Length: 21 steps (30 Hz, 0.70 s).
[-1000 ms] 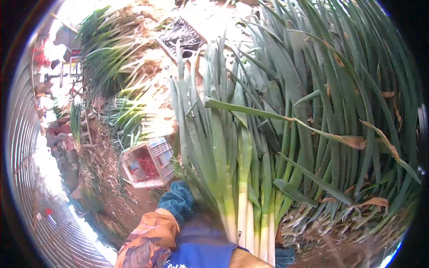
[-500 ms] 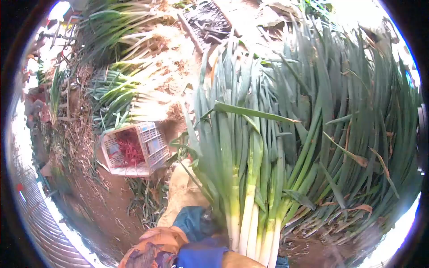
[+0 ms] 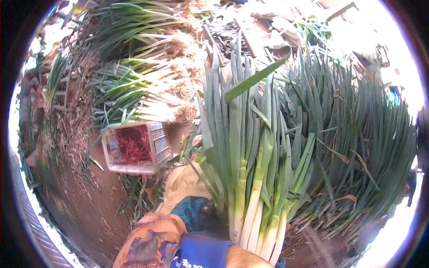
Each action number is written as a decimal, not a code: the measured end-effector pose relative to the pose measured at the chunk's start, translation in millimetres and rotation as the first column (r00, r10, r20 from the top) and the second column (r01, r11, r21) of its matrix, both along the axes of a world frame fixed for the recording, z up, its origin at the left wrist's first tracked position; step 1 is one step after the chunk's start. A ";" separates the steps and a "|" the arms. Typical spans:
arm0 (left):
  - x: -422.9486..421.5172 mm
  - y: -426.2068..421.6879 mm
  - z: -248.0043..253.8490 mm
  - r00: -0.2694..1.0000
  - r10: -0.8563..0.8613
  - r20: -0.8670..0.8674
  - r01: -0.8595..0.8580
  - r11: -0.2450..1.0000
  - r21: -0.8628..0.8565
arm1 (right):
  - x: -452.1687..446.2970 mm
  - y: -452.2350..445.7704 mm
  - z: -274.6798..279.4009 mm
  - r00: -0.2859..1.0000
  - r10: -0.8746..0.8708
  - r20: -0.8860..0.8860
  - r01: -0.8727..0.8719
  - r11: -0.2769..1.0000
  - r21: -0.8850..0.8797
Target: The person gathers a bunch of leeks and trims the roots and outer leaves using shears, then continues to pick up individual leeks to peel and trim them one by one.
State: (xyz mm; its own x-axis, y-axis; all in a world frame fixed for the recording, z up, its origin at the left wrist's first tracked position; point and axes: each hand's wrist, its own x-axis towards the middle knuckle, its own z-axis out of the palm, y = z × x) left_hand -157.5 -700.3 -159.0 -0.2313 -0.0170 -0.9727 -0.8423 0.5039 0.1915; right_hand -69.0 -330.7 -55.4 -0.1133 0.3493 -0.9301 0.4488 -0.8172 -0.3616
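Note:
A bunch of long green onions (image 3: 257,178) stands nearly upright in front of my body, white stalks down and green leaves up. My left hand (image 3: 207,215) is at the left side of the bunch, below an orange patterned sleeve with a teal cuff (image 3: 190,211). It looks dark and blurred, and its fingers are hidden by the stalks. At the bottom edge, right of the white stalks, a scrap of teal cloth (image 3: 280,263) shows, but my right hand does not.
A large pile of green onions (image 3: 357,147) lies on the right. More bundles (image 3: 143,89) lie at the upper left, above a pale plastic crate (image 3: 154,149) holding red ties (image 3: 134,143). Brown soil (image 3: 98,196) with scattered scraps is at the lower left.
The view has shifted, so the crate sits further left and more of the far bundles shows. One leaf across the bunch now points up to the right. Beige cloth has appeared beside the left cuff.

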 end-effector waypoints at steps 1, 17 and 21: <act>4.8 -2.7 4.4 1.000 0.024 -0.004 -0.024 1.000 -0.003 | -0.6 -1.2 4.5 1.000 0.014 -0.008 -0.014 1.000 -0.002; 52.3 -81.6 43.0 0.937 0.349 -0.028 -0.350 0.936 -0.034 | -43.8 -49.3 60.8 0.983 0.154 -0.096 -0.162 0.983 -0.089; 39.6 -112.2 52.3 0.904 0.426 -0.043 -0.427 0.903 -0.047 | -102.6 -64.7 90.0 0.964 0.202 -0.171 -0.230 0.959 -0.166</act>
State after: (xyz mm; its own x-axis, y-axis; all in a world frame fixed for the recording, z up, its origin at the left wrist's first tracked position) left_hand -117.9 -812.5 -106.7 -0.2196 -0.1729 -0.9601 -0.9732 0.1079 0.2032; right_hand -171.6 -395.4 34.7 -0.3106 0.1265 -0.9421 0.5738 -0.7652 -0.2919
